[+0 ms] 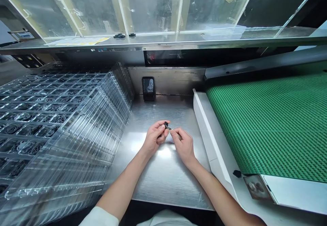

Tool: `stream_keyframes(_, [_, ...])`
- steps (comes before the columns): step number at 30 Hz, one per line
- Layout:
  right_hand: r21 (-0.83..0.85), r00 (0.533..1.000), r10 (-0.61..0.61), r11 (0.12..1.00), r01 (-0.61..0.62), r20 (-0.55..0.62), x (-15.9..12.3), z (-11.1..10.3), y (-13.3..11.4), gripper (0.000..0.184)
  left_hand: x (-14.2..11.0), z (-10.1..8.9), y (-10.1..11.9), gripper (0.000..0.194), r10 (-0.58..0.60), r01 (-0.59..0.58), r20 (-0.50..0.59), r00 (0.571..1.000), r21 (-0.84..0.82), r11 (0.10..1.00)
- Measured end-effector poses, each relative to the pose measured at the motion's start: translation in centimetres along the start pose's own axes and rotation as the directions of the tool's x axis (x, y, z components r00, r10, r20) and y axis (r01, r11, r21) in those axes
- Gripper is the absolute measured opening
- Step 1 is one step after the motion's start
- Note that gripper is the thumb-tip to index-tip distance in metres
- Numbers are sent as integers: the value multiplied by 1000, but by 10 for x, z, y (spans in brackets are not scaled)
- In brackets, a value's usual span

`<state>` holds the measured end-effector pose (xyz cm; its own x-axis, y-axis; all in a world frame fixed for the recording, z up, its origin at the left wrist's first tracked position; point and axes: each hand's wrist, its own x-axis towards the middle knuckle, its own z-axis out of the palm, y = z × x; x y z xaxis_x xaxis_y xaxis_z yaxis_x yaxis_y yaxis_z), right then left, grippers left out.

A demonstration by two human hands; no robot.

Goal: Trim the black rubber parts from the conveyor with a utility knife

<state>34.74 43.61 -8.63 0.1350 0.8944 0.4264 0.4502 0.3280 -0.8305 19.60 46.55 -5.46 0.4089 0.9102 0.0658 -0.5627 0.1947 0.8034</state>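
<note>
From here I see my left hand (154, 138) pinching a small dark part (166, 125) between thumb and fingertips; my right hand (184, 146) closes narrowly on the thin metal stem (171, 129) running from it, so both grips are tight and small, with the hands almost meeting; the part hangs in the air between them, above the steel bench (163, 185), touching nothing else.

It looks light and stiff, but fiddly; the stem seems thin enough to bend or slip from dry fingertips, so I judge it safest to hold the dark body rather than the tip; its exact shape is hidden behind my fingers.

Left of my hands, a tall stack of clear plastic trays (84, 141) leans along the bench; the trays look thin, springy and easily cracked; their pockets hold round dark parts (33, 117), one to a pocket as far as I can tell, though the plastic glare blurs the rows.

To the right, a white guide rail (212, 137) edges a green mesh belt (270, 127); nothing sits on the part of the belt I can see; a small black box (148, 88) stands against the back wall; on the shelf overhead lie a paper sheet (78, 41) and a clear plastic tub (224, 32).
</note>
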Motion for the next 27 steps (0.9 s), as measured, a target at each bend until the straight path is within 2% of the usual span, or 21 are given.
stream_keyframes(27, [-5, 1000, 13, 1000, -13, -15, 0, -1, 0, 53, -1, 0, 0, 52, -17, 17, -13, 1000, -28, 999])
